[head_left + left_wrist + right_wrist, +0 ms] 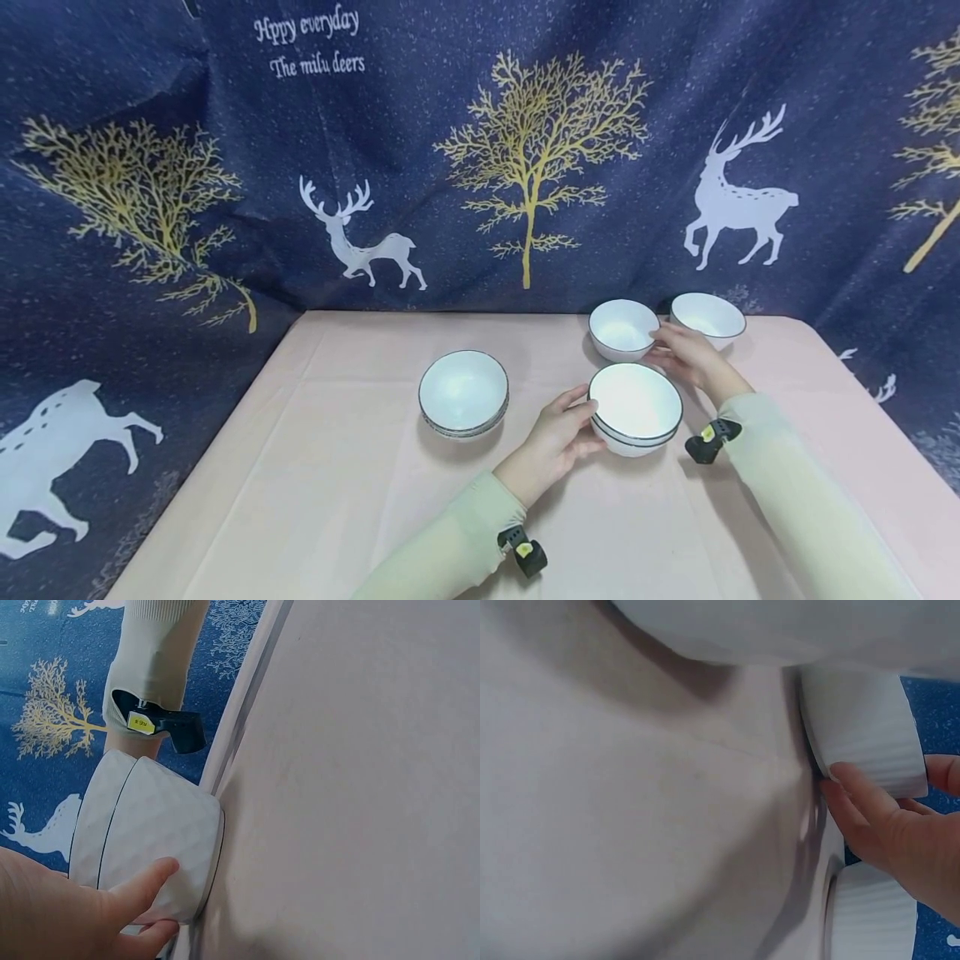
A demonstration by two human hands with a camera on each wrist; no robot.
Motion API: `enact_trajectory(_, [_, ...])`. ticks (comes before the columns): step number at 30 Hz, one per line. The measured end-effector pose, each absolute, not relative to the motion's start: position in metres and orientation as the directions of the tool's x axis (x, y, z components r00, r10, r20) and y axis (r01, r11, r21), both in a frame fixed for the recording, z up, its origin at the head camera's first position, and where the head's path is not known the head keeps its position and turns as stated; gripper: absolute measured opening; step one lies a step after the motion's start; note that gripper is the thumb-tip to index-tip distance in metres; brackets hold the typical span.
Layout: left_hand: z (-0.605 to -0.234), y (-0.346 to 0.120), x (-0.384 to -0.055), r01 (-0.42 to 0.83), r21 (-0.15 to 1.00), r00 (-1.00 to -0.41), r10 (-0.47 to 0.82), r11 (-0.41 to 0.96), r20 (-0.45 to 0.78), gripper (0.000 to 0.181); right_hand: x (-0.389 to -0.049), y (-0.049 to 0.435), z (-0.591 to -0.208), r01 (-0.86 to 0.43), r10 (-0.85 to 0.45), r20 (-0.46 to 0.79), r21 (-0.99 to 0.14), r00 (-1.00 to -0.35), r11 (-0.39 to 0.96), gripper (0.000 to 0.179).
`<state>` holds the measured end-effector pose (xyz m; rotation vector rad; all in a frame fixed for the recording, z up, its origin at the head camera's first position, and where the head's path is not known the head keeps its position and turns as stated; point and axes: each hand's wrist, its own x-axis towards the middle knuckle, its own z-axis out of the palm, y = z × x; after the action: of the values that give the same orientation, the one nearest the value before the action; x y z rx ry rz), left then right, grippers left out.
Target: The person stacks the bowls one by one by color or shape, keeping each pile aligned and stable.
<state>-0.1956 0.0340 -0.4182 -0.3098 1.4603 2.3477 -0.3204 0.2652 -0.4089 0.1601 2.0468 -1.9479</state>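
Gripping the front pair of nested bowls point(636, 410) from about 8 o'clock, the left hand point(557, 442) has its thumb and fingers against the rim and outer wall, curled in only as far as that curved side allows. The right hand point(690, 360), at about 1 to 2 o'clock from this pair, pinches the back bowl point(621, 332) between rim and lower wall. Both the front pair and the back bowl sit toward the right of the pink-covered table point(315, 467), their mouths facing up; being round, they have no long axis across the rim. Whether the front pair touches the cloth I cannot tell.

From the front pair, the back bowl lies near, at 12 o'clock, and the far bowl point(708, 315) at about 1 o'clock, its near side partly covered by the right hand, which stands between those two. A separate stack of bowls point(463, 393) rests well apart at 9 o'clock. Behind the table hangs a navy backdrop point(405, 125) with pale deer and golden trees.

All the bowls are white inside with a thin dark rim line. The front pair's outer walls show diamond-like facets, while the back bowl's carries fine ribs.
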Motion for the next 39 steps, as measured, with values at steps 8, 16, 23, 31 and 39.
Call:
enact_trajectory(8, [-0.419,0.035,-0.195,-0.405,0.824,-0.914,0.180,-0.395,-0.363,0.047,-0.318,0.268,-0.403,0.275,-0.140,-0.280,-0.960,-0.950,0.055,0.065])
enact_trajectory(16, [-0.419,0.034,-0.195,-0.401,0.827,-0.916,0.179,-0.395,-0.359,0.047,-0.315,0.273,-0.389,0.290,-0.160,-0.279,-0.956,-0.947,-0.051,0.067])
enact_trajectory(23, [-0.419,0.034,-0.194,-0.396,0.837,-0.918,0.187,-0.378,-0.350,0.046,-0.306,0.276,-0.376,0.258,-0.213,-0.238,-0.964,-0.947,-0.070,0.070])
enact_trajectory(31, [-0.420,0.036,-0.194,-0.412,0.830,-0.911,0.185,-0.377,-0.368,0.046,-0.296,0.281,-0.363,0.241,-0.228,-0.224,-0.969,-0.948,-0.050,0.071])
enact_trajectory(39, [-0.418,0.035,-0.194,-0.408,0.826,-0.913,0.183,-0.390,-0.364,0.047,-0.287,0.284,-0.350,0.221,-0.258,-0.197,-0.973,-0.946,-0.065,0.070])
